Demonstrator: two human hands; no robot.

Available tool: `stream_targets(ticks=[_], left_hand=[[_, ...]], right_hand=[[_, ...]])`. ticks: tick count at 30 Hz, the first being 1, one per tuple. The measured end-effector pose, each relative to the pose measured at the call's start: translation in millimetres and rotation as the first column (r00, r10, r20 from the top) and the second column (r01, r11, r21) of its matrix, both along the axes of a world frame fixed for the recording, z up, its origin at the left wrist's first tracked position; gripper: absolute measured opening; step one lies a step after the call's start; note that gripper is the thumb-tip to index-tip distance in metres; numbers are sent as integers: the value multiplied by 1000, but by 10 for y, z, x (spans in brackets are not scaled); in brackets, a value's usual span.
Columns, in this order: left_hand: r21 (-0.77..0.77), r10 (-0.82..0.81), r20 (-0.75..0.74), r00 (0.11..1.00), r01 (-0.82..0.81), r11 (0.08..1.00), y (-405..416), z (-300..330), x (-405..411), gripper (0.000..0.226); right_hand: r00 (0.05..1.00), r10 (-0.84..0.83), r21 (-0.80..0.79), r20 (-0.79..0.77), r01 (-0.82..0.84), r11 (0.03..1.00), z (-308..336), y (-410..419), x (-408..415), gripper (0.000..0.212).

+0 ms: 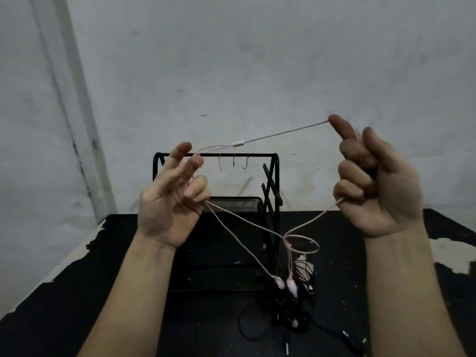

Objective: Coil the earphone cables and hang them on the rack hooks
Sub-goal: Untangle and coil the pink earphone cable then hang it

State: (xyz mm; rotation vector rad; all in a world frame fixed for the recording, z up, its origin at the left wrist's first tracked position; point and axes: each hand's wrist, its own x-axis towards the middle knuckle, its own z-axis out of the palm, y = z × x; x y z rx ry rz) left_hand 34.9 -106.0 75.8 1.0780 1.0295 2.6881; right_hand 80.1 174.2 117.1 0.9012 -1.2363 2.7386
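- Stretching the pink earphone cable (283, 132), you pinched it in your left hand (168, 204) and clenched your right hand (376, 186) round it.
- It looked light, limp and tangle-prone; best held near the inline remote (238, 143).

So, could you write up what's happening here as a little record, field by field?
Left hand: holds the thin pink earphone cable among its curled fingers.
Right hand: grips the same cable, index finger raised; the stretch between the hands is taut.
Slack: loops down from both hands, ending in pink earbuds.
Rack: black wire rack behind the hands; the three hooks in view carry nothing.
Table: black tabletop with a tangle of black earphone cables.
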Motion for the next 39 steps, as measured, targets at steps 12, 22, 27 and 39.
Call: stream_targets(ticks=[12,22,27,39], left_hand=[[275,29,55,998,-43,960,-252,5,-99,54],[-169,362,123,924,-340,925,-233,37,-75,24],[-692,237,-179,955,-293,660,-132,-72,10,29],[-651,235,-243,941,-338,680,321,-71,125,22]], right_hand=[[978,-191,68,80,186,980,7,-31,20,34],[978,-107,265,181,57,962,-49,-132,2,24],[982,-68,423,178,-14,906,-77,-271,43,26],[978,-197,696,76,89,713,-212,-577,-63,27]])
